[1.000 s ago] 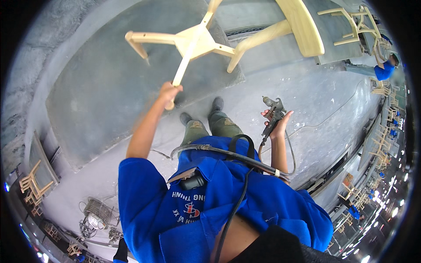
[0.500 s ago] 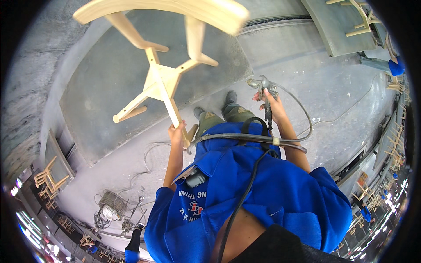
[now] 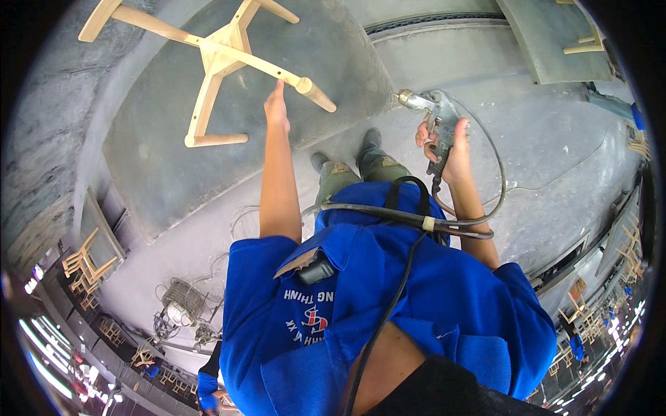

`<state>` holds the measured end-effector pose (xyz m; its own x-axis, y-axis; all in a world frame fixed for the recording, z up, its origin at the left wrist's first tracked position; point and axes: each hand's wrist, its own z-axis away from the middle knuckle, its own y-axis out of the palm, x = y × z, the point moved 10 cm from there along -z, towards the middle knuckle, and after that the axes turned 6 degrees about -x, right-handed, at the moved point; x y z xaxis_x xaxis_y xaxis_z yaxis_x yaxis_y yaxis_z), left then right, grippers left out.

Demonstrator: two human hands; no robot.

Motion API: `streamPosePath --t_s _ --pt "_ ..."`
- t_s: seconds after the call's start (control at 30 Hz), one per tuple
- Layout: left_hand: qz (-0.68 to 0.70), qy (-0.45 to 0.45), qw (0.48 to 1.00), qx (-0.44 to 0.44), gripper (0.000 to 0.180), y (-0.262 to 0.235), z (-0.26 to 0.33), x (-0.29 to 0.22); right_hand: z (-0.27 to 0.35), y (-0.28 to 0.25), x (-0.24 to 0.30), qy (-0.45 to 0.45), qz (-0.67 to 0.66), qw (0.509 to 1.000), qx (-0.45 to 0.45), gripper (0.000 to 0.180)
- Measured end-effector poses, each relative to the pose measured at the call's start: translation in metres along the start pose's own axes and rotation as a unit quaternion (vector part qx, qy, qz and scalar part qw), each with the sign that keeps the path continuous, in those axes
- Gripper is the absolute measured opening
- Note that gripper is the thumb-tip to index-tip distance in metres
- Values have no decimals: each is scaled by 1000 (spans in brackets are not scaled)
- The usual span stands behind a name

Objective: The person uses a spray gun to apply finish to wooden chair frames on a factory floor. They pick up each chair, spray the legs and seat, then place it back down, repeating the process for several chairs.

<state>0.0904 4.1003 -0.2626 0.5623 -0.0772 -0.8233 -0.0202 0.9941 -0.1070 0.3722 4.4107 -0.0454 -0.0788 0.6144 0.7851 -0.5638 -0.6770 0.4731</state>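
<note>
While the left hand [image 3: 277, 107] reaches up with fingers extended and loose, its tips touch the leg of an unfinished wooden chair frame [image 3: 220, 59] — lying upturned on a grey platform [image 3: 159, 159] at eleven o'clock. The right hand [image 3: 447, 142] is closed around a spray gun [image 3: 433, 114] at one o'clock — hose [image 3: 388, 215] trailing across the blue shirt [image 3: 388, 305].

Left arm stretched straight forward, left hand [image 3: 276, 107] open, fingers together, pointing ahead. Right arm bent at elbow, right hand [image 3: 451, 142] raised, grip closed, fingers curled.
</note>
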Motion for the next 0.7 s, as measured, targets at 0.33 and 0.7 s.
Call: streamPosePath --t_s 0.33,0.7 --pt "-386 -189 893 129 77 -215 231 237 -74 -64 -138 224 2 966 -127 59" --pt "-344 -101 934 0 70 -200 298 76 -137 -132 -215 260 38 935 -240 36"
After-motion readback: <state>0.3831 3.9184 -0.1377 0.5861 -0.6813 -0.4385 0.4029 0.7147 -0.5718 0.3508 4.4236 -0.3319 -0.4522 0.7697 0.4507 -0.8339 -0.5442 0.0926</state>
